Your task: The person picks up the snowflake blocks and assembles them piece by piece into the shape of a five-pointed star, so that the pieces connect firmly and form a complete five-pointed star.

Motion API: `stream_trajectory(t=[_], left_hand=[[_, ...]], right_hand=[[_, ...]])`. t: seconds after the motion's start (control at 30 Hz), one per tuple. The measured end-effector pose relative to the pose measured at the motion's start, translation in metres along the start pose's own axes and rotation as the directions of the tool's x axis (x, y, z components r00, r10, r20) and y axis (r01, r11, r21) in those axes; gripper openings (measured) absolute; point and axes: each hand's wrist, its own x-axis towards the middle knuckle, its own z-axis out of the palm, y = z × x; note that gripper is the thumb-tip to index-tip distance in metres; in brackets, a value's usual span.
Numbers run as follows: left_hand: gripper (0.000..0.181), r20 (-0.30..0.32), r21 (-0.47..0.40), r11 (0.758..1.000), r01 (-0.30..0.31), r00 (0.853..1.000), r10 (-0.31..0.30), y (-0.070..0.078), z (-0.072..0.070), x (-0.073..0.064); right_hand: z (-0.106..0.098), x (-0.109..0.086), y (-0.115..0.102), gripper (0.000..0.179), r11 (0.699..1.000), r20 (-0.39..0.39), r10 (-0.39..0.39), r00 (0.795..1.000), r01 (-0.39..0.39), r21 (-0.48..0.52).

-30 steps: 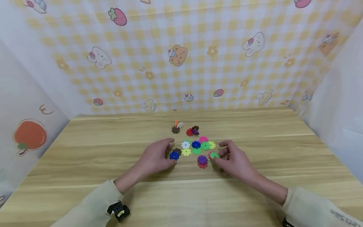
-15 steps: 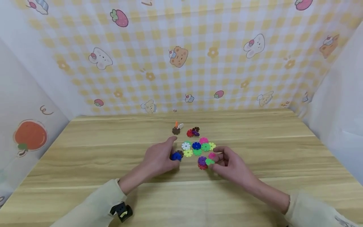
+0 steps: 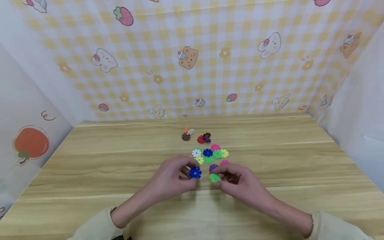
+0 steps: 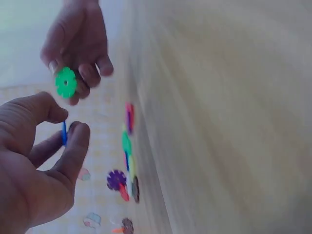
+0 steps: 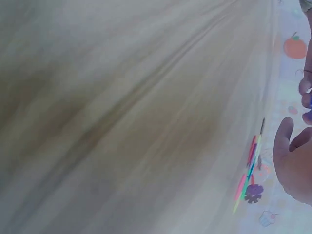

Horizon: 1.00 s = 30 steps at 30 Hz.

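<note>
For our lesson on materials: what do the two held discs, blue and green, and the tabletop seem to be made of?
Blue disc: probably plastic, smooth-looking; even, saturated colour and thin, cleanly notched edge. Green disc: likely the same, same signs. Tabletop: wood or wood-look laminate, apparently smooth; streaky grain leaves both open.

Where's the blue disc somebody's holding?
In the head view, the blue disc is pinched in the left hand, left of the green disc in the right hand.
</note>
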Motion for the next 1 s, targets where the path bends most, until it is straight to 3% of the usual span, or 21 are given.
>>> stream_trajectory(t=[0.13,0.3,0.7,0.83,1.0], left_hand=[[0.034,-0.008,-0.126,0.992,0.008,1.0,-0.009,0.01,0.002,-0.011],[0.032,-0.033,-0.198,0.98,-0.005,0.999,-0.002,0.016,0.003,-0.02],[0.03,-0.055,-0.291,0.956,-0.025,0.998,0.01,0.017,0.013,-0.026],[0.029,-0.061,-0.312,0.95,-0.032,0.998,0.013,0.017,0.013,-0.027],[0.025,-0.004,-0.338,0.941,-0.026,1.0,0.026,0.017,0.013,-0.025]], right_hand=[[0.003,-0.004,-0.006,0.023,0.999,0.005,-0.041,0.999,0.041,0.029],[0.004,-0.008,-0.012,0.024,0.996,0.036,-0.072,0.997,0.07,0.055],[0.012,-0.013,-0.011,0.026,0.975,0.093,-0.176,0.98,0.161,0.152],[0.013,-0.015,-0.01,0.03,0.964,0.099,-0.245,0.964,0.231,0.13],[0.013,-0.017,-0.008,0.03,0.947,0.11,-0.318,0.941,0.312,0.07]])
